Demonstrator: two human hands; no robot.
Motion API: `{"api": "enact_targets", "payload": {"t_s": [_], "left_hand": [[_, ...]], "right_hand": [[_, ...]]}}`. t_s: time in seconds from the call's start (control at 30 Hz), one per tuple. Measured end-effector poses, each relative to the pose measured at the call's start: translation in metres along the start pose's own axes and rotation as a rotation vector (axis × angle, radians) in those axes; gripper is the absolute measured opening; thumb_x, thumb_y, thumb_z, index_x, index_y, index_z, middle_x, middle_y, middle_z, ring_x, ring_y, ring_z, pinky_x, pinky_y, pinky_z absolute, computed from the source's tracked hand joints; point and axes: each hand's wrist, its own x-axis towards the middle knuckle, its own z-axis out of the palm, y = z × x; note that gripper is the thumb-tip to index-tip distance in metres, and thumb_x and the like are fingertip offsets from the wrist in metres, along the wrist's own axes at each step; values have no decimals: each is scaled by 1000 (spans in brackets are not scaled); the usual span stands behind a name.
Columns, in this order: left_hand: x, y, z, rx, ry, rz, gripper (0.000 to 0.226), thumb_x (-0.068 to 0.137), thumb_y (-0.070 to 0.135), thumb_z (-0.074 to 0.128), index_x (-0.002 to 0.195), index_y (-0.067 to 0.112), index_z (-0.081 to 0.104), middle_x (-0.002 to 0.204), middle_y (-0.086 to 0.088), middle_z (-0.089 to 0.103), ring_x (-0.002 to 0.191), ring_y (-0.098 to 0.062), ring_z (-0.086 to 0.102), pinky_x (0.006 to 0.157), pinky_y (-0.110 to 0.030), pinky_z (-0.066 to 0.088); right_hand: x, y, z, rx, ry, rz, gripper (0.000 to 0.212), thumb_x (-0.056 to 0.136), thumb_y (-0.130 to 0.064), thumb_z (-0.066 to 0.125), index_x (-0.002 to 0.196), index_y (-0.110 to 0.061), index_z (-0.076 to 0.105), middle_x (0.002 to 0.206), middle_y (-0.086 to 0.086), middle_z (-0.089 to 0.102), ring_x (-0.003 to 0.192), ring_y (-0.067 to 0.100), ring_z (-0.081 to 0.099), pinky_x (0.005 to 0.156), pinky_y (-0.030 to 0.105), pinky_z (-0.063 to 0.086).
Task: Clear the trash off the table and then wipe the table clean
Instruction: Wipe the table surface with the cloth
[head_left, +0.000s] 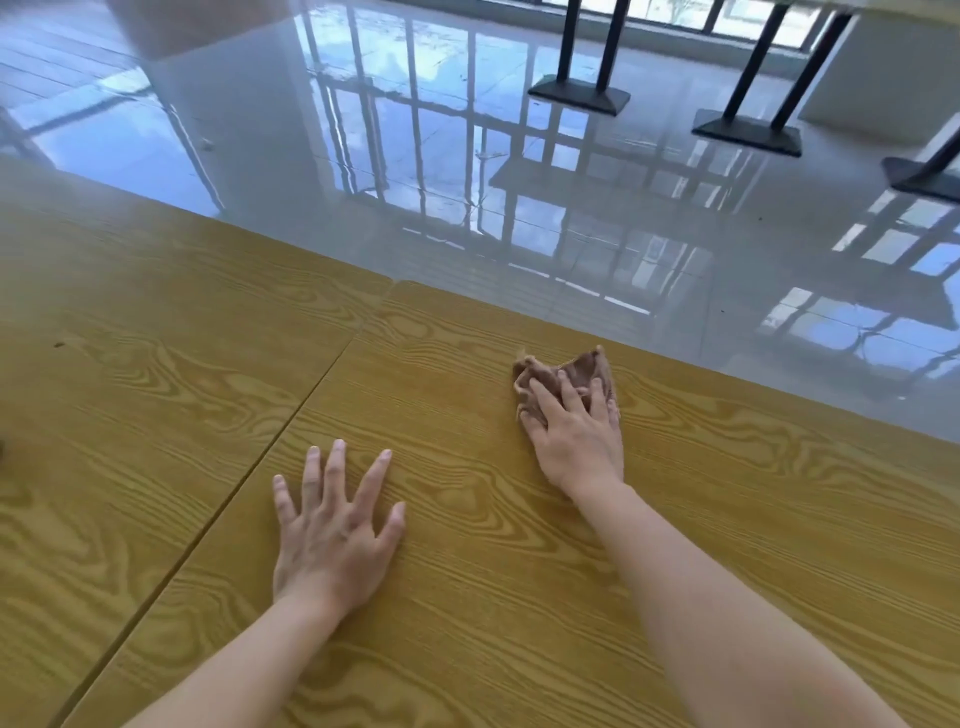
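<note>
A crumpled brown cloth (582, 368) lies on the yellow wood-grain table (727, 493) close to its far edge. My right hand (574, 431) presses down on the cloth, fingers spread over it and gripping its near part. My left hand (335, 525) rests flat on the table to the left, palm down, fingers apart, holding nothing. A small dark speck (58, 344) sits on the second tabletop at the far left.
A seam (291, 415) runs diagonally between two adjoining tabletops. Beyond the far edge is a glossy tiled floor (467, 156). Black table pedestals (579, 96) stand on it at the upper right. A dark object (2, 448) shows at the left frame edge.
</note>
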Motion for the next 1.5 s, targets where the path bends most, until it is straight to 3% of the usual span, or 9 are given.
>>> {"api": "enact_targets", "payload": {"t_s": [0.3, 0.5, 0.6, 0.73, 0.9, 1.03, 1.2, 1.3, 1.5], "left_hand": [[-1, 1, -2, -14, 7, 10, 66, 87, 68, 21, 149, 49, 14, 164, -6, 8, 150, -27, -6, 118, -60, -3], [-1, 2, 0, -5, 9, 10, 66, 87, 68, 19, 150, 47, 14, 164, -7, 7, 150, -28, -7, 118, -59, -5], [-1, 2, -2, 6, 6, 8, 67, 86, 69, 18, 150, 48, 13, 164, -7, 7, 150, -28, -6, 118, -59, -4], [-3, 2, -4, 10, 3, 11, 67, 86, 70, 17, 150, 48, 14, 164, -7, 8, 150, -27, -5, 119, -58, -4], [-1, 2, -3, 11, -5, 8, 66, 87, 68, 17, 150, 46, 14, 163, -9, 8, 150, -30, -4, 118, -60, -3], [-4, 4, -1, 27, 0, 15, 66, 89, 65, 17, 151, 44, 12, 163, -12, 7, 150, -33, -3, 118, -62, -3], [-2, 3, -2, 39, -14, 12, 67, 88, 68, 12, 151, 45, 9, 163, -10, 4, 150, -31, -6, 118, -60, -5], [-3, 1, -2, 39, -23, 17, 68, 87, 69, 10, 151, 46, 7, 164, -9, 3, 150, -30, -6, 118, -59, -5], [-3, 1, 1, 27, -5, 27, 67, 89, 67, 10, 152, 44, 8, 164, -12, 4, 150, -33, -5, 118, -60, -5]], "right_hand": [[-101, -9, 29, -23, -15, -550, 48, 101, -64, 26, 149, -53, 23, 164, -12, 21, 154, 19, 5, 122, 47, 13], [-6, 6, -6, 16, 44, 88, 53, 100, -62, 17, 152, -49, 18, 166, -8, 11, 153, 29, -1, 124, 50, -1], [-29, -50, 17, 19, 57, -75, 51, 100, -63, 16, 150, -51, 19, 165, -8, 11, 152, 36, -4, 120, 53, -11], [-81, -39, 29, -16, 0, -389, 52, 99, -66, 23, 149, -50, 25, 163, -8, 23, 153, 23, 8, 124, 46, 8], [-85, 79, -4, -31, 55, 24, 62, 94, -73, 13, 151, -50, 23, 165, -10, 18, 153, 17, 4, 125, 40, 7], [-101, 59, 3, -46, 90, 255, 66, 96, -70, 8, 154, -41, 19, 166, 0, 14, 153, 28, 5, 124, 47, 7], [-116, -27, 30, -75, 35, -60, 57, 102, -61, 10, 155, -41, 15, 167, 0, 6, 153, 33, -6, 122, 47, -7], [-138, 3, 25, -80, -14, -266, 57, 101, -66, 13, 154, -46, 13, 166, -6, 10, 153, 19, -7, 124, 38, -6], [-141, 121, -2, -40, 112, 183, 61, 99, -65, 15, 153, -39, 26, 164, -4, 20, 153, 26, 7, 124, 46, 11]]}}
